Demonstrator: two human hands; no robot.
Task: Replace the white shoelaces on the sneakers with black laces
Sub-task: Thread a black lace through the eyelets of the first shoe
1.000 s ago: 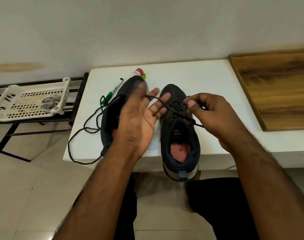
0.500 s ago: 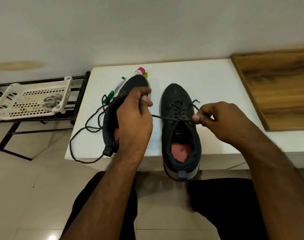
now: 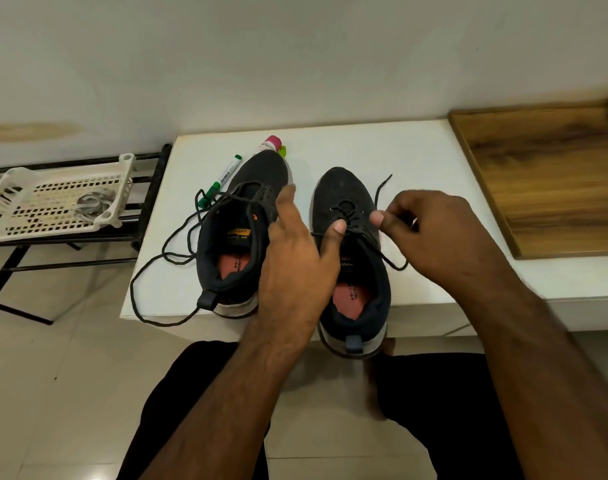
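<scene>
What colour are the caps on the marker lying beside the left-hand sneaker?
Green, on the marker; seen in the head view.

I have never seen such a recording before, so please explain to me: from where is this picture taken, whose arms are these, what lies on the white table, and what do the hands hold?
There is no machine here. A person wears a camera on the head, so you look down at that person's own arms.

On the white table stand two dark shoes. The left hand and the right hand each pinch part of the black lace threaded in the right shoe.

The left shoe has a second black lace hanging loose over the table edge. Behind it lie a green marker and a pink-capped bottle.

A wooden board is on the right. A white basket sits on a black rack to the left.
</scene>
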